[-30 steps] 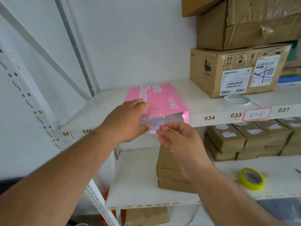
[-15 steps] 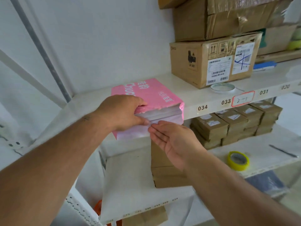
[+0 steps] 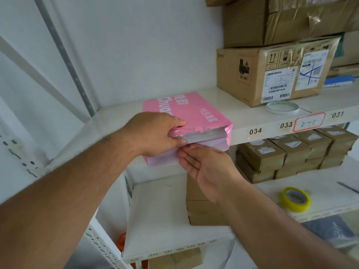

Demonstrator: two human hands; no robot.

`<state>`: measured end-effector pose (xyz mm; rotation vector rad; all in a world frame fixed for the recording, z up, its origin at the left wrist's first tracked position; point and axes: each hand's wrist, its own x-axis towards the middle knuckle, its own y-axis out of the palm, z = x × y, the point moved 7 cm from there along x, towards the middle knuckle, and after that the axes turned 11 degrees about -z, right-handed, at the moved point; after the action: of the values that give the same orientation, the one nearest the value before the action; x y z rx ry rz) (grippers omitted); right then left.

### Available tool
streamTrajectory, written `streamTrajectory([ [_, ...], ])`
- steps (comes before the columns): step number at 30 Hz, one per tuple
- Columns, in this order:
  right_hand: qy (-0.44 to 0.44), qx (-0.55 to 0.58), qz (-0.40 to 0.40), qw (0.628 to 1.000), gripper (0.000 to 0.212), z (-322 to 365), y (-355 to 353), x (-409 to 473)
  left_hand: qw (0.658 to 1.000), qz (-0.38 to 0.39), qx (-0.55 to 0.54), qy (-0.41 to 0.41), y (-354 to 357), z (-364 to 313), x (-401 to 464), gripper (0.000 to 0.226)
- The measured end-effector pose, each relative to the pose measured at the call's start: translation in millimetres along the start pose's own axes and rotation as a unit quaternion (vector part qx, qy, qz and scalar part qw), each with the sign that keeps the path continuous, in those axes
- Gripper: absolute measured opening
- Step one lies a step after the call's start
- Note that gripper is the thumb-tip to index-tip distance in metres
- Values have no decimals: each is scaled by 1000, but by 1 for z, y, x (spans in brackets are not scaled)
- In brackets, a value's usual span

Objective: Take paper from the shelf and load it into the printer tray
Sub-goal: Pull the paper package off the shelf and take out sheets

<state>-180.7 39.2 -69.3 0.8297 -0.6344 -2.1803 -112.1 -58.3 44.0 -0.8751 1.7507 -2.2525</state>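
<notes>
A pink paper ream (image 3: 196, 111) with white lettering lies on the white shelf (image 3: 268, 121), its torn open end facing me and hanging past the shelf edge. White sheets (image 3: 206, 135) show inside the wrapper. My left hand (image 3: 155, 133) grips the wrapper's upper left corner at the open end, thumb below and fingers on top. My right hand (image 3: 206, 166) is palm up just under the open end, fingertips touching the lower wrapper flap. No printer is in view.
Cardboard boxes (image 3: 272, 74) are stacked on the same shelf to the right, with a tape roll (image 3: 282, 107) in front. On the lower shelf are a brown box (image 3: 202, 206), several small packages (image 3: 291, 152) and yellow tape (image 3: 296, 199). A metal upright (image 3: 64, 55) runs at left.
The ream has been drawn forward past the shelf edge. My left hand shifted from on top to gripping the open end; my right hand turned palm up beneath it.
</notes>
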Motion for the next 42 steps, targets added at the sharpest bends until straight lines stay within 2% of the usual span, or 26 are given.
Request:
streamTrajectory([
  [17, -25, -8, -18, 999, 13, 2, 1, 3, 999, -7, 25, 33, 0, -4, -3, 48],
  [23, -35, -10, -20, 999, 18, 2, 4, 5, 997, -18, 50, 64, 1, -7, -4, 42],
  [31, -46, -31, -39, 998, 11, 2, 1, 4, 995, -31, 57, 72, 2, -6, -4, 46],
  [42, -51, -30, -26, 998, 20, 0, 2, 5, 995, -32, 58, 73, 1, -7, -4, 51],
])
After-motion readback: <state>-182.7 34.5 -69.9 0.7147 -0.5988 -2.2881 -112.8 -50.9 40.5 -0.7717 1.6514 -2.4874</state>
